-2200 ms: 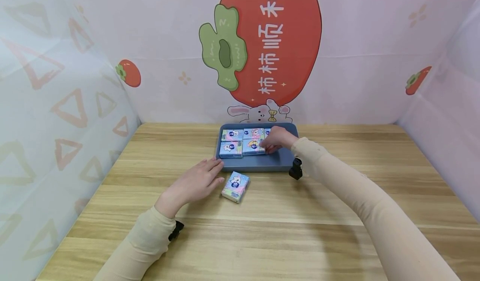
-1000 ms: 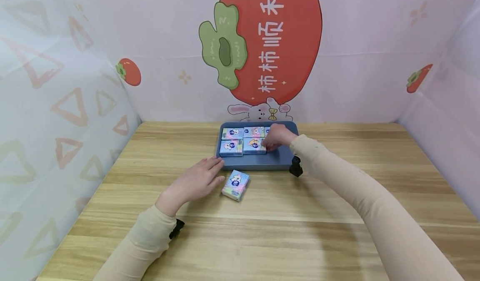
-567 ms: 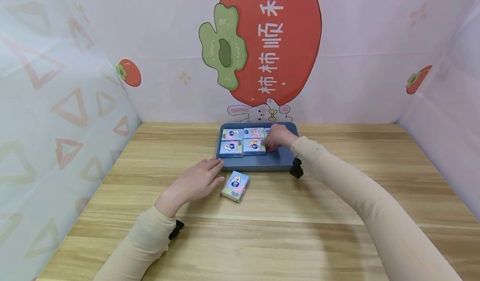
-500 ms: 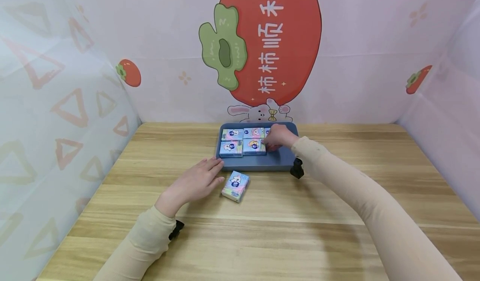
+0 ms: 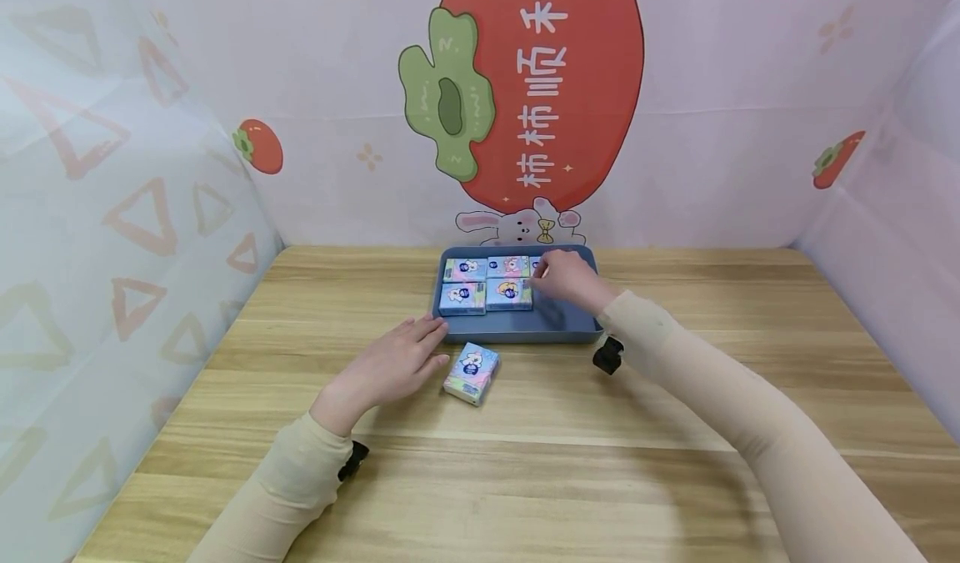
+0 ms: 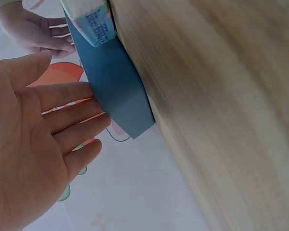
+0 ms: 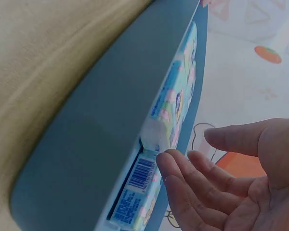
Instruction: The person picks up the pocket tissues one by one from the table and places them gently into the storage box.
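Note:
A blue-grey tray [image 5: 517, 336] holds several small tissue packs in two rows, among them a front-left pack [image 5: 462, 299] and a front-middle pack [image 5: 508, 294]. At the back right, a pack [image 5: 535, 264] is partly covered by my right hand [image 5: 567, 278], which hovers over the tray's right side. In the right wrist view its fingers [image 7: 197, 192] are loosely bent with nothing between them. My left hand [image 5: 390, 365] lies with straight fingertips at the tray's front-left corner, as the left wrist view also shows. One loose tissue pack [image 5: 471, 374] lies tilted before the tray, beside the left thumb.
The wooden table [image 5: 525, 480] extends around the tray on all sides. Behind it stands a printed cloth backdrop [image 5: 360, 87], with cloth walls at the left and right. Black straps with cameras sit on both wrists.
My right hand has risen and drawn back slightly to the right from the front-middle pack, its fingers loosening. The left hand and the loose pack stay put.

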A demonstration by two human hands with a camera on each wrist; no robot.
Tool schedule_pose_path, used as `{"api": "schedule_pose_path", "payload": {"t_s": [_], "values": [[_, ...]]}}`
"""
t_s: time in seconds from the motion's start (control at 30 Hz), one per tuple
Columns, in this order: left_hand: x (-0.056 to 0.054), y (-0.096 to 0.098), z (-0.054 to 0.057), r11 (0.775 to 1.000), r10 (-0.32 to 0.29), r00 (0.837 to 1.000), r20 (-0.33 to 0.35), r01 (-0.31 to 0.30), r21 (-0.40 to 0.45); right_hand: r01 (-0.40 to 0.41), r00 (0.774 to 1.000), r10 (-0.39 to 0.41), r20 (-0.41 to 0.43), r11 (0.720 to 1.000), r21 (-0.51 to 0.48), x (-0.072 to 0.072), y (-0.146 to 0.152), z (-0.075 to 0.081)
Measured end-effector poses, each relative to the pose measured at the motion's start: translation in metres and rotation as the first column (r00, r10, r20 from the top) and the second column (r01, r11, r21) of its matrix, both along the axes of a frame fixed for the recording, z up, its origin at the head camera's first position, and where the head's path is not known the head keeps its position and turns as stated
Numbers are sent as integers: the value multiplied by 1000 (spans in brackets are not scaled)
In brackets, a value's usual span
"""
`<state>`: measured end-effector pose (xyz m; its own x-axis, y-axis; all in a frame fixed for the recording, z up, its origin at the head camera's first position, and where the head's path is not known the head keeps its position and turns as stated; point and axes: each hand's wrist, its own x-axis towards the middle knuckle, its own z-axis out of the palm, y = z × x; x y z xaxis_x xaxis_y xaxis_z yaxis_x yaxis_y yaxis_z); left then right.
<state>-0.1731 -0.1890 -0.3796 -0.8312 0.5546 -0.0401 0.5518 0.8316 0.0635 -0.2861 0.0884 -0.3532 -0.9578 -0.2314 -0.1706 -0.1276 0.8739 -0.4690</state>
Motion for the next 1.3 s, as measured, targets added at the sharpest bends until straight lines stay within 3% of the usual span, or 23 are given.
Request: {"api": "schedule_pose_path", "payload": {"t_s": [0.4,0.73,1.03,1.3], "values": [[-1,-1,-2,1000,-6,1000,-3,6,-2,-68,993,64,-102,997,-41,34,1,-3],[0,1,1,1000,-12,1000,-10,12,-1,-134,968,119,-219,989,-55,62,-8,-6],[0,1,1,1000,-13,1000,-12,13,-3,-176,958,155,-242,982,-68,78,-22,-10],[-2,1,0,1000,3,1000,1,-3,1,-188,959,167,-228,979,-76,84,-33,-14]]}}
